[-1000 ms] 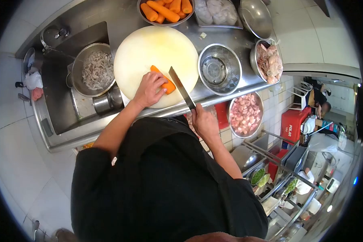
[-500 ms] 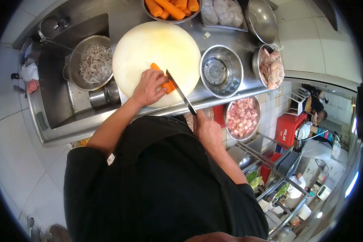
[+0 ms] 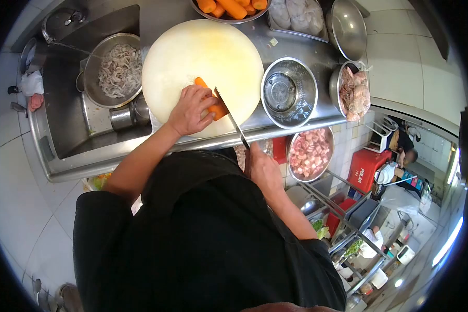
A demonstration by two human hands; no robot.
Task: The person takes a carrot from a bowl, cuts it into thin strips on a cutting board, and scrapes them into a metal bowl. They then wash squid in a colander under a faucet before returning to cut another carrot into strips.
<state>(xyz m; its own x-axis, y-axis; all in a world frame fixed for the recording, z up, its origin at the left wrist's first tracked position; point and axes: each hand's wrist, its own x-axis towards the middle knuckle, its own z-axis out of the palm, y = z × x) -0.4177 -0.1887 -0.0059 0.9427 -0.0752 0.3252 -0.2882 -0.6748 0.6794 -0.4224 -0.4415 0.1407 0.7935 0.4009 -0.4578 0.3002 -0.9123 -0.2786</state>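
Note:
A round white cutting board [image 3: 192, 44] lies on the steel counter, and an orange carrot [image 3: 218, 111] rests near its front edge. My left hand [image 3: 193, 109] presses down on the carrot with curled fingers, leaving its two ends showing. In my right hand [image 3: 265, 169] is the handle of a knife [image 3: 236, 126], gripped by closed fingers. Its blade slants up and left across the board's edge, with the tip right beside the carrot. A bowl of whole carrots [image 3: 231, 7] stands beyond the board.
Right of the board sits a perforated steel colander [image 3: 289, 93], then a bowl of raw meat [image 3: 354, 91]. Diced pink meat fills a lower bowl [image 3: 311, 155]. On the left, a sink [image 3: 62, 119] holds a pot of pale strips [image 3: 119, 70]. A person bends in the background.
The view has shifted slightly. My left hand stays on the carrot, and the knife keeps nearly the same place beside it.

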